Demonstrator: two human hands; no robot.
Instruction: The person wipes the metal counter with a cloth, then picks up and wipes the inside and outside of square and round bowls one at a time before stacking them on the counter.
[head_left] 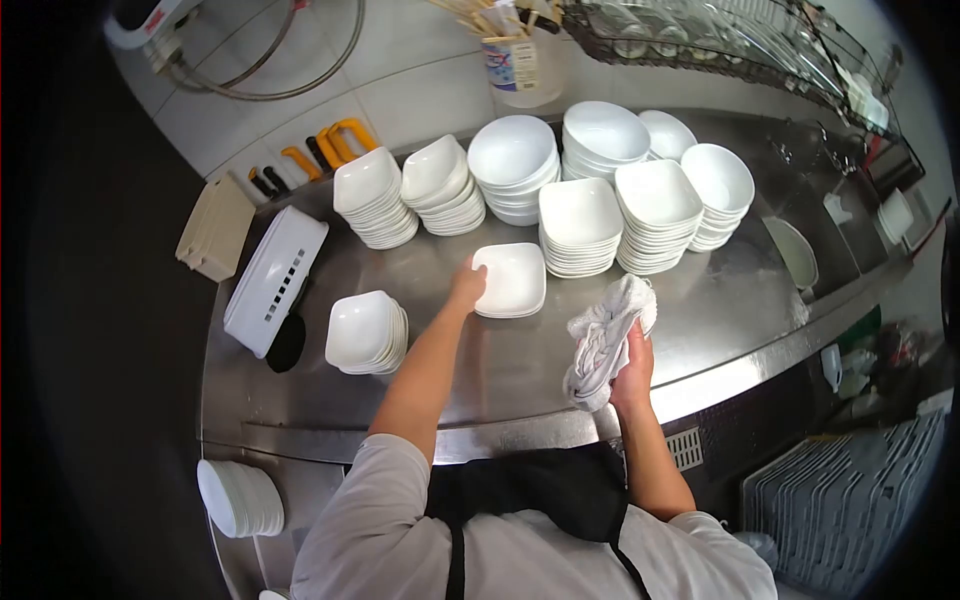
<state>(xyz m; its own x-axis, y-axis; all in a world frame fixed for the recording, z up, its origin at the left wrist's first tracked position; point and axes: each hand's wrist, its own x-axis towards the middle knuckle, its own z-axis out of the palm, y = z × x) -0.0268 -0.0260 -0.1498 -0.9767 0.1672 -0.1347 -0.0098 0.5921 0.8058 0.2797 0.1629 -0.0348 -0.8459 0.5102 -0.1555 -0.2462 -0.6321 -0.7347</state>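
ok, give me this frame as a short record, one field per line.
left hand: gripping the left rim of a short dish stack
right hand: holding a crumpled cloth
surface: metal counter
beyond hands: stacked square dishes and round bowls, all white
left of left forearm: another dish stack, white plastic basket

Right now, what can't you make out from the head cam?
Head view: most fingers of the right hand, hidden by the white cloth.
Head view: lower part of the rear round bowl, blocked by the square-dish stack in front.
Head view: fine print on the label, too small.
Head view: white item, cut off by the bottom edge.
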